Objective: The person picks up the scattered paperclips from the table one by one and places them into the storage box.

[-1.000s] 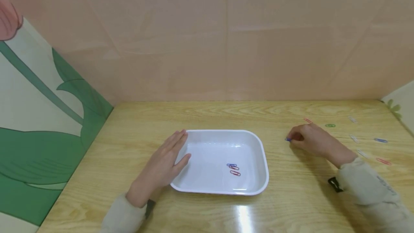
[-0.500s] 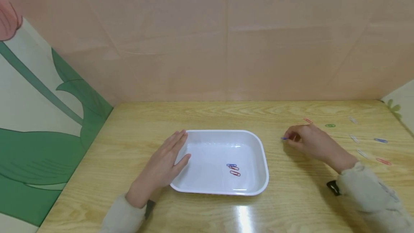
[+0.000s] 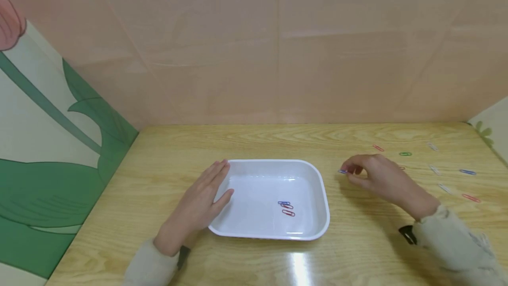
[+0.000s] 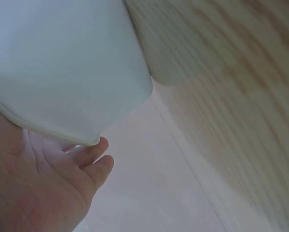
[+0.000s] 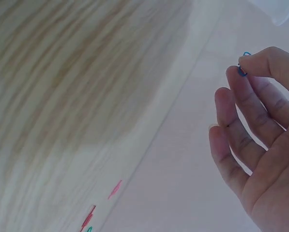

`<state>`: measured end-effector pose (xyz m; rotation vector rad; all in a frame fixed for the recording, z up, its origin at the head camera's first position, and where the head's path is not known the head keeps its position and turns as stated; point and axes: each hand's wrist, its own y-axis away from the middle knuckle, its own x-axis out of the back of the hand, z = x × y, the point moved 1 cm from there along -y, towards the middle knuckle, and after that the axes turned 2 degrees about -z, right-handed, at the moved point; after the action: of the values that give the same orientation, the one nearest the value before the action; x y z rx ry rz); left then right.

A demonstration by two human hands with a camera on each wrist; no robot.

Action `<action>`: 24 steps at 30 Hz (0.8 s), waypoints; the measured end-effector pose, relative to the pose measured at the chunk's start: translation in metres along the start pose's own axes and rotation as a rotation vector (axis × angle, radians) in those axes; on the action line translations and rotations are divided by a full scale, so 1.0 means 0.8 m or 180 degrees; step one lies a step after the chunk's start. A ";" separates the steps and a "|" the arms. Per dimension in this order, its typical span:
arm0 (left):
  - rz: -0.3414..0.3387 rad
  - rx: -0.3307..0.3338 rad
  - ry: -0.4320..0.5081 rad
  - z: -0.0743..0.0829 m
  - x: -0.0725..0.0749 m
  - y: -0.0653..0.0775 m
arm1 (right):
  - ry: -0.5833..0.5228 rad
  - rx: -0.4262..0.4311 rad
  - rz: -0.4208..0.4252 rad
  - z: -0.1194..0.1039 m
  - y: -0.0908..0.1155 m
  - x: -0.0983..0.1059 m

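Note:
A white rectangular tray [image 3: 254, 215] sits on the wooden table, holding a few blue and red paper clips [image 3: 288, 212] right of its middle. My left hand [image 3: 200, 200] rests on the tray's left rim with fingers straight; the left wrist view shows its fingertips along the tray edge [image 4: 57, 135]. Right of the tray, the thumb and index finger of my right hand [image 3: 379, 178] pinch a blue paper clip [image 3: 342, 171]. In the right wrist view this clip [image 5: 242, 72] pokes out between the fingertips, while the other fingers are loosely bent.
Loose paper clips lie on the table at the right: red [image 3: 378, 148], green [image 3: 405, 154], white [image 3: 434, 170], blue [image 3: 467, 172] and another red one [image 3: 471, 198]. One more red clip [image 3: 402, 168] shows just behind my right hand. A beige wall [image 3: 254, 56] borders the table's far edge.
My right hand has moved left toward the tray with the blue paper clip pinched in it. A red clip behind that hand has come into view. The left hand and tray stay put.

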<state>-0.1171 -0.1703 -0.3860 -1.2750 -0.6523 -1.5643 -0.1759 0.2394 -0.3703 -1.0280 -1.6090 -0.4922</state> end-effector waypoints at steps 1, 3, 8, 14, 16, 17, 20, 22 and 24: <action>-0.0002 -0.0001 -0.0001 0.000 0.000 0.000 | 0.0005 0.0022 0.0030 -0.002 0.001 0.001; -0.0006 0.0002 -0.0007 0.000 0.000 0.000 | 0.0005 0.0047 0.0081 -0.007 0.001 0.002; -0.0008 0.0018 -0.0003 0.001 0.001 0.000 | -0.0023 0.0100 0.0157 -0.019 0.002 0.005; -0.0022 0.0015 -0.0007 0.001 0.002 0.000 | -0.0016 0.0179 0.0264 -0.032 0.001 0.009; -0.0039 0.0022 -0.0006 0.002 0.002 0.000 | -0.0009 0.0188 0.0319 -0.037 0.002 0.011; -0.0045 0.0028 -0.0005 0.002 0.002 0.000 | -0.0016 0.0196 0.0343 -0.040 0.002 0.011; -0.0046 0.0035 0.0001 0.001 0.002 0.000 | -0.0057 0.0283 0.0414 -0.050 0.001 0.013; -0.0029 0.0028 0.0005 0.001 0.001 0.000 | -0.0063 0.0373 0.0458 -0.057 0.000 0.014; -0.0014 0.0021 0.0004 0.001 0.001 0.000 | -0.0058 0.0453 0.0487 -0.063 -0.002 0.015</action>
<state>-0.1170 -0.1701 -0.3855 -1.2684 -0.6594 -1.5652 -0.1484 0.2043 -0.3434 -1.0404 -1.5441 -0.2621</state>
